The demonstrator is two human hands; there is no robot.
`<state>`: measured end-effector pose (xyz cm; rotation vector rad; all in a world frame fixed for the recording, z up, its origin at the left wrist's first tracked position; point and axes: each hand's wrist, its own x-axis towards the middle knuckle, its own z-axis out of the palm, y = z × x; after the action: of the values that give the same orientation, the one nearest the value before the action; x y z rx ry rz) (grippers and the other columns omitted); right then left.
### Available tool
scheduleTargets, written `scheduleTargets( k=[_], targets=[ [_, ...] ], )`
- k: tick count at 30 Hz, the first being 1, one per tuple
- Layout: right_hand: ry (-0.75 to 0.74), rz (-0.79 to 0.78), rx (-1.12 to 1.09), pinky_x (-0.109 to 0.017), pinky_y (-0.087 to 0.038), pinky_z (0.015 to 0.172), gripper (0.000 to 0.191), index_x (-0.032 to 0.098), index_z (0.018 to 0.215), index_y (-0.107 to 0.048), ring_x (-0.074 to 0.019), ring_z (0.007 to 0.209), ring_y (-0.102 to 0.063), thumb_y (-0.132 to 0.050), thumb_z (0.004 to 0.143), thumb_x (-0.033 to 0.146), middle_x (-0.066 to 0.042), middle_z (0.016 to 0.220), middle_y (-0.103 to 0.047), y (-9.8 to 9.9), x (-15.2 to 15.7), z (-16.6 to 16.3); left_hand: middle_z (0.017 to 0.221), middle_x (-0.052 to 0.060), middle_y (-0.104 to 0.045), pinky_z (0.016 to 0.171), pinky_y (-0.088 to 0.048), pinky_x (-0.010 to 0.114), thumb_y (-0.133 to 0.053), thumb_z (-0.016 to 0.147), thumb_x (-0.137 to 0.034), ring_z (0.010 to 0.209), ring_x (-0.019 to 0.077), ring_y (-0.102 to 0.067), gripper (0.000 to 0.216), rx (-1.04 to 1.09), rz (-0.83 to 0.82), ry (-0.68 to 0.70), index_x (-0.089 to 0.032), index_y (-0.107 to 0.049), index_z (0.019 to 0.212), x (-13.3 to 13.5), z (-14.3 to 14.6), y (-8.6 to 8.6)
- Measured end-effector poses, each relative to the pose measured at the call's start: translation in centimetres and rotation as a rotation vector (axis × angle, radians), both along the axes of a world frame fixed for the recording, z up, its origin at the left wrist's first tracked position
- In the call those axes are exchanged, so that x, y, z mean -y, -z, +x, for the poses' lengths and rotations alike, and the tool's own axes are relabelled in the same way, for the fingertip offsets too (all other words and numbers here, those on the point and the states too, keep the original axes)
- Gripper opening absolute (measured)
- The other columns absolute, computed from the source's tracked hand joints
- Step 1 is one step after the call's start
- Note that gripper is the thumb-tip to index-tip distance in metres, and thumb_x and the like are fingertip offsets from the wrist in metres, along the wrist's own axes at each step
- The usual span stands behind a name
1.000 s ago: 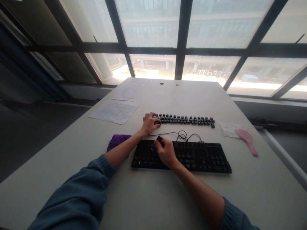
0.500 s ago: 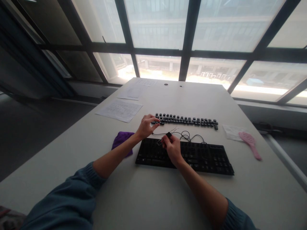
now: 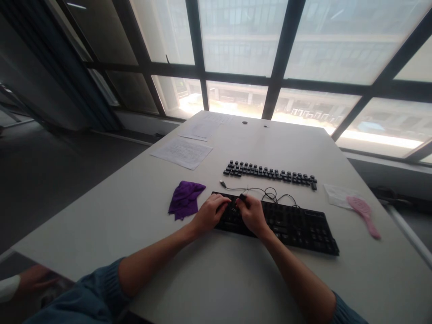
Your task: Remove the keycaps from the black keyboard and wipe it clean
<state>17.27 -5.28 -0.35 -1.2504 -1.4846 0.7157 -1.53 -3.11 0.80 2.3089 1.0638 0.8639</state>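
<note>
A black keyboard (image 3: 303, 231) lies on the white table in front of me, partly covered by my hands. My right hand (image 3: 253, 215) is closed around a keycap puller (image 3: 242, 197), a small black grip with thin wire ends, held over the keyboard's left half. Close beside it, my left hand (image 3: 212, 211) rests at the keyboard's left end with fingers curled together; whatever lies between its fingertips is too small to make out. Behind the keyboard stand rows of loose black keycaps (image 3: 270, 173). The keyboard's cable (image 3: 251, 188) lies coiled between them, its USB plug at the left.
A crumpled purple cloth (image 3: 185, 199) lies left of the keyboard. Written paper sheets (image 3: 182, 153) are farther back. On the right are a pink hairbrush (image 3: 362, 211) and a thin white sheet (image 3: 337, 196). Another person's hand (image 3: 35, 278) shows at the lower left, beyond the table edge.
My left hand has come back from the keycap rows to the keyboard, beside my right hand. The view has turned slightly left, and another person's hand now shows at the lower left.
</note>
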Motion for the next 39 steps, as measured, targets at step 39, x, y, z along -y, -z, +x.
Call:
scheduleTargets(
  k=[39],
  targets=[
    [0.101, -0.072, -0.067, -0.025, -0.033, 0.053, 0.029, 0.016, 0.066, -0.058, -0.0129, 0.054, -0.045, -0.057, 0.090, 0.034, 0.001, 0.058, -0.053, 0.8, 1.0, 0.0, 0.107, 0.010, -0.072, 0.091, -0.051, 0.033, -0.037, 0.102, -0.044, 0.100, 0.0217, -0.066, 0.042, -0.095, -0.152, 0.104, -0.015, -0.065, 0.117, -6.3, -4.8, 0.3]
  ],
)
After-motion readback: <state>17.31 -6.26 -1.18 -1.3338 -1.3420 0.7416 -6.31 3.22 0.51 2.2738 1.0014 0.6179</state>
